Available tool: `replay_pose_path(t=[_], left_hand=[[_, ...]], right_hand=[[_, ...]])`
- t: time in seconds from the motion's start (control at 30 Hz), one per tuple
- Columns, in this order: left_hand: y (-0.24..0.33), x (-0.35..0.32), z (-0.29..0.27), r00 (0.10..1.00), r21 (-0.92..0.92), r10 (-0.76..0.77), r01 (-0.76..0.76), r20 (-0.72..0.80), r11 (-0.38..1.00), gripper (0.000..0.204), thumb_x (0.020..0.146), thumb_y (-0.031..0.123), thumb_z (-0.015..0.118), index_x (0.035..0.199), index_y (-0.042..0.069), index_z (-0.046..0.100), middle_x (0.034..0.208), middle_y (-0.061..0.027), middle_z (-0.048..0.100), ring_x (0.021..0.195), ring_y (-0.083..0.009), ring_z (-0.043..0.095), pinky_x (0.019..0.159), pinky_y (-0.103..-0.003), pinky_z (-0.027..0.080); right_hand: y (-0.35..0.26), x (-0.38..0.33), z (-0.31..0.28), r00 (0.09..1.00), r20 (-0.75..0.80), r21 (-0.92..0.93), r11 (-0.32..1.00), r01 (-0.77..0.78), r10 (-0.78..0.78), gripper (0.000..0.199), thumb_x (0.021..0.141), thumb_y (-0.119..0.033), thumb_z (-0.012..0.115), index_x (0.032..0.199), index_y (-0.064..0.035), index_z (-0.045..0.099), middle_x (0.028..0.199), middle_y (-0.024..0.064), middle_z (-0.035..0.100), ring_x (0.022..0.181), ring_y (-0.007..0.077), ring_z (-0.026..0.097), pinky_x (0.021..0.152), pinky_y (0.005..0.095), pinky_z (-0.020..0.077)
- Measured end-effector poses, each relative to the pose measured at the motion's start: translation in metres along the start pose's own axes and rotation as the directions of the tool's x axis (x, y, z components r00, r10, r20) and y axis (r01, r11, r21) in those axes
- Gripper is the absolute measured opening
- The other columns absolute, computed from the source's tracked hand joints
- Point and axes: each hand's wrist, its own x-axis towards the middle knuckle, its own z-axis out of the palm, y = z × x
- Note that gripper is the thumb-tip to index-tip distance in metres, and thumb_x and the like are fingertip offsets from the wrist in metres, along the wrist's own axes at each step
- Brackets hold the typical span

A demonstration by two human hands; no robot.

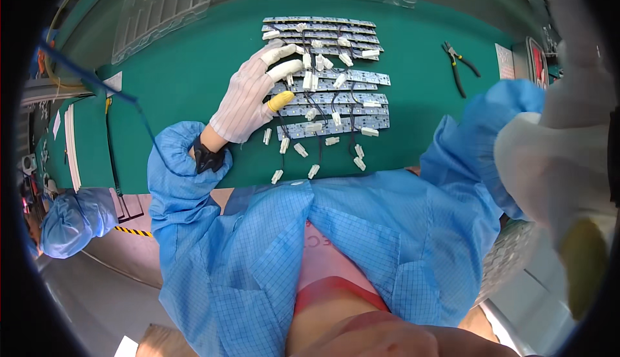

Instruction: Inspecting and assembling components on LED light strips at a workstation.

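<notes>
**Left hand flat on LED strips, right hand raised close to camera**

Nearest: the right hand (562, 183), in a white glove w/ a yellow fingertip cot, is lifted off the worktop and sits very close to the lens at the right of the picture, blurred. Cannot tell whether its fingers are spread or closed, or whether it holds anything. Blue smock sleeve behind it.

Along the near edge of the green worktop (181, 79): loose white connectors (313, 171) scattered in a rough row, some on short black wires, none touched by either hand.

Just beyond, mid-worktop: the LED strips (336, 102), narrow pale boards lying side by side in a stack of rows running left-right, w/ white plugs and black leads across them. The left hand (248, 99), white glove, dark wrist strap, rests palm-down at the left ends of the strips. Fingers (284, 70) lightly spread and laid flat on the boards; one finger w/ a yellow cot presses a lower strip. Nothing pinched.

Right of the strips, well apart: black-handled cutters (460, 66) lying on the worktop, near a small white card toward the right edge.

Far edge: clear plastic trays (161, 8), one at the far left corner and another along the far middle, empty-looking compartments but detail too small to tell.

Off the left edge, lower down: another person's blue cap (74, 218).
</notes>
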Motion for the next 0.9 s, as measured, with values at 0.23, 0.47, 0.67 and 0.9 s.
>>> replay_pose_path(t=[0.23,0.47,0.67,0.9], left_hand=[[-0.014,-0.002,-0.015,0.913,-0.004,0.085,-0.095,-0.400,0.996,0.047,0.093,0.042,0.041,0.116,0.005,0.058,0.124,-0.0161,0.053,0.118,-0.0331,0.047,0.100,-0.042,0.035],[0.023,0.033,-0.089,0.487,-0.229,-0.272,0.148,-0.830,0.962,0.036,0.093,0.025,0.040,0.104,-0.003,0.061,0.103,-0.0229,0.061,0.102,-0.0322,0.057,0.084,-0.042,0.047],[0.016,0.054,-0.050,0.496,-0.339,-0.283,-0.023,-0.821,0.941,0.037,0.092,0.026,0.041,0.105,-0.003,0.060,0.105,-0.0227,0.060,0.104,-0.0317,0.056,0.086,-0.043,0.046],[0.027,0.070,-0.051,0.489,-0.359,-0.236,-0.175,-0.840,0.917,0.038,0.091,0.028,0.042,0.107,-0.003,0.058,0.107,-0.0225,0.059,0.105,-0.0311,0.055,0.088,-0.043,0.045]], right_hand=[[-0.015,-0.009,-0.033,0.998,0.037,-0.015,0.999,0.052,-0.051,0.076,0.079,-0.028,0.067,0.138,-0.0003,0.028,0.130,0.0236,0.044,0.111,0.0426,0.051,0.086,0.0474,0.0486],[-0.097,-0.028,-0.115,0.994,0.052,-0.240,0.965,0.103,-0.093,0.075,0.079,-0.028,0.067,0.137,-0.0001,0.029,0.129,0.0237,0.044,0.111,0.0422,0.051,0.086,0.0472,0.0489],[-0.103,-0.024,-0.102,0.992,0.055,-0.390,0.912,0.126,-0.113,0.074,0.079,-0.028,0.067,0.137,0.0000,0.030,0.129,0.0238,0.045,0.111,0.0419,0.052,0.086,0.0471,0.0491],[-0.179,-0.056,-0.156,0.981,0.059,-0.462,0.867,0.189,-0.183,0.073,0.079,-0.028,0.067,0.136,0.0002,0.031,0.129,0.0239,0.045,0.111,0.0415,0.052,0.085,0.0469,0.0494]])
